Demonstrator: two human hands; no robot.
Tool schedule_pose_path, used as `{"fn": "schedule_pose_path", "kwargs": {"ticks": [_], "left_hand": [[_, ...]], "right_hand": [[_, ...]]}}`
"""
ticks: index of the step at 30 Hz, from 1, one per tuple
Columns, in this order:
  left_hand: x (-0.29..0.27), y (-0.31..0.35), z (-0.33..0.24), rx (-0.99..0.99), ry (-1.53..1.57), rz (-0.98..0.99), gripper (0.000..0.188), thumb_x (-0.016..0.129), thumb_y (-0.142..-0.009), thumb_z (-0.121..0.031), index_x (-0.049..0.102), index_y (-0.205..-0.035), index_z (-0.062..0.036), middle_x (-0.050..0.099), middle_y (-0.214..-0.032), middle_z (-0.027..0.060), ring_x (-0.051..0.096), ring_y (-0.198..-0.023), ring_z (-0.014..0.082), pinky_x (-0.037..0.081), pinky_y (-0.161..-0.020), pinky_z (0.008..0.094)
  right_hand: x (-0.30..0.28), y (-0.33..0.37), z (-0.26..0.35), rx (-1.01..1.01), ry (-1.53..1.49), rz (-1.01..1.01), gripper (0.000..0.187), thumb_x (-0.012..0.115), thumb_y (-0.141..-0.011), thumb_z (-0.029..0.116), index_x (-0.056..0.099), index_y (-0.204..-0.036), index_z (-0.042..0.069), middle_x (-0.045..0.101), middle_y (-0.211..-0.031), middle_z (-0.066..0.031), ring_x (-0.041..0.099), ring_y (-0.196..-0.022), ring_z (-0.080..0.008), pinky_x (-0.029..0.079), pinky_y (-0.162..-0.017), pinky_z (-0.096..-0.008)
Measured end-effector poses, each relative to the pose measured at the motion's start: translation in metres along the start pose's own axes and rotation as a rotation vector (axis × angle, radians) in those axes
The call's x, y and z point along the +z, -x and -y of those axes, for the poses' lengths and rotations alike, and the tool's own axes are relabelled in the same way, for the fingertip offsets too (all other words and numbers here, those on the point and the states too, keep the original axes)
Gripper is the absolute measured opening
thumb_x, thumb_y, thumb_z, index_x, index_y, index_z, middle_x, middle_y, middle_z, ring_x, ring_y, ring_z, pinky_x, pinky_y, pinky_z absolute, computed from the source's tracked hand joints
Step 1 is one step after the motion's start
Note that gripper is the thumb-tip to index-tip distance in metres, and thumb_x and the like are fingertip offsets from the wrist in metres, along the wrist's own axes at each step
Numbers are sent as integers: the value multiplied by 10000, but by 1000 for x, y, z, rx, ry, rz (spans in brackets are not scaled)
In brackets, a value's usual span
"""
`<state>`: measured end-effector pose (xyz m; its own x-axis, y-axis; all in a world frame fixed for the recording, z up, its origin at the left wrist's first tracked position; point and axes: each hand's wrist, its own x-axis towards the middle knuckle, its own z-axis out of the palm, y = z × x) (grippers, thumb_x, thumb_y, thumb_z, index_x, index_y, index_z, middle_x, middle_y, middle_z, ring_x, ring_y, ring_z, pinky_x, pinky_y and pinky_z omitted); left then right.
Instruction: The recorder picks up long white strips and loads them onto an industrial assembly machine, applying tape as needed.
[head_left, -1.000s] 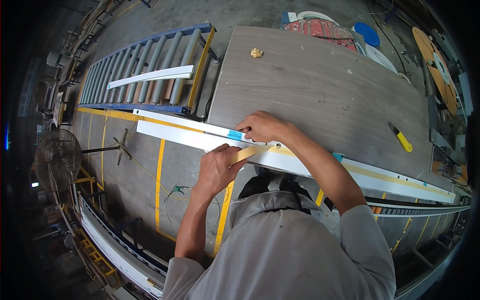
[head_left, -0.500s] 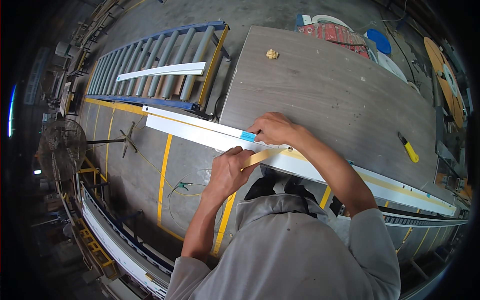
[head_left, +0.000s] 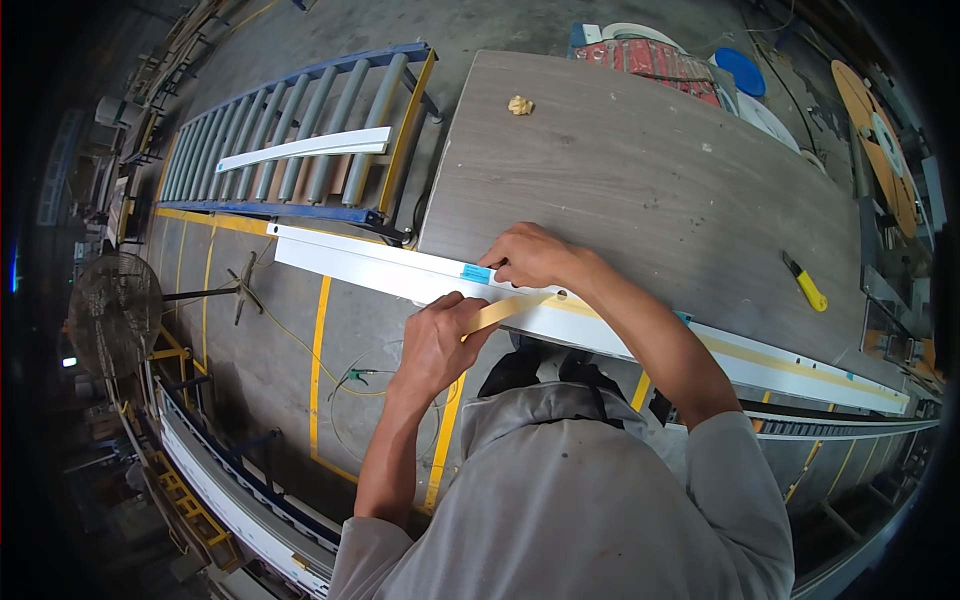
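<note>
A long white profile strip [head_left: 350,252] lies along the near edge of the grey-brown table, its left end jutting past the table. A pale yellow tape [head_left: 496,314] runs along its right part; near the middle a length of it lifts away in a curve. My left hand [head_left: 438,335] is closed on the lifted end of this tape. Beside a small blue label [head_left: 476,273], my right hand [head_left: 528,256] rests on the profile with curled fingers; its fingertips are partly hidden. A round dark hole [head_left: 562,294] shows in the profile to the right.
On the wood-look tabletop [head_left: 640,180] lie a yellow utility knife [head_left: 806,282] at the right and a crumpled yellowish wad [head_left: 520,105] at the far left. A roller conveyor [head_left: 300,135] carrying white strips stands left. A fan [head_left: 115,305] stands beyond, a hose on the floor.
The view has shifted slightly, so the table and conveyor sit further left in the picture. Both hands keep their places on the tape and profile, and the lifted tape still curves between them.
</note>
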<state>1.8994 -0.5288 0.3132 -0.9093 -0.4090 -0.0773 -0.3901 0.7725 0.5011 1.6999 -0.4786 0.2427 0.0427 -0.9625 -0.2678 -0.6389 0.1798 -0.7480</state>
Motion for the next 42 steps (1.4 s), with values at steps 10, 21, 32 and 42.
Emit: {"fn": "schedule_pose_path", "kwargs": {"ticks": [10,21,32,42], "left_hand": [[-5,-8,0,-16,40,20,226,766,-770,-143,707,-970,-58,641,-754,103,624,-677,304,495,-639,392],[-2,-10,3,15,43,5,194,757,-769,-164,694,-919,-58,639,-747,107,640,-693,319,506,-619,410],[-9,-17,14,-136,462,207,330,763,-839,-252,704,-1043,0,692,-788,65,551,-655,105,471,-627,314],[-26,-38,35,95,212,139,269,692,-876,-261,731,-982,-17,650,-750,108,602,-677,204,488,-651,343]], "right_hand": [[5,28,-15,40,-138,-178,205,628,-810,115,740,-970,55,718,-844,-147,689,-788,-286,524,-739,-366],[23,84,12,-45,-66,-187,822,728,-754,238,337,-1452,51,588,-1255,-217,559,-1154,-371,357,-1066,-423],[52,82,1,-60,-19,-375,1061,841,-637,193,223,-1494,99,625,-1169,-238,585,-1116,-376,296,-1122,-476],[52,81,5,-55,0,-349,1020,834,-655,214,244,-1479,100,597,-1258,-206,554,-1177,-362,256,-1150,-468]]}}
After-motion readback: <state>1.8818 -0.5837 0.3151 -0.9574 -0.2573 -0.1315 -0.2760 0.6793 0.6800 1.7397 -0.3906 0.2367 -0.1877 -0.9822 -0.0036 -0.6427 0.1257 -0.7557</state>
